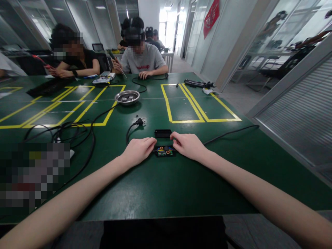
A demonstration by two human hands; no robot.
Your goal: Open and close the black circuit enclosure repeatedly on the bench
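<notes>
A small opened power adapter (164, 151) with a green circuit board and orange coils lies on the green table (155, 186) between my hands. My left hand (138, 149) rests knuckles up, fingers curled down against the adapter's left end. My right hand (188, 144) does the same at the right end, fingers curled onto it. Just beyond lies the black cover (163, 133) of the adapter. A black cable runs from the adapter's left side to a plug (139, 121); another black cable (230, 132) leads off to the right.
A metal bowl (127, 97) with small parts stands further back. Yellow tape rectangles (192, 103) mark the table. Tangled black cables (67, 133) lie at left. Two people sit at the far edge working; a black tool (198, 83) lies at back right.
</notes>
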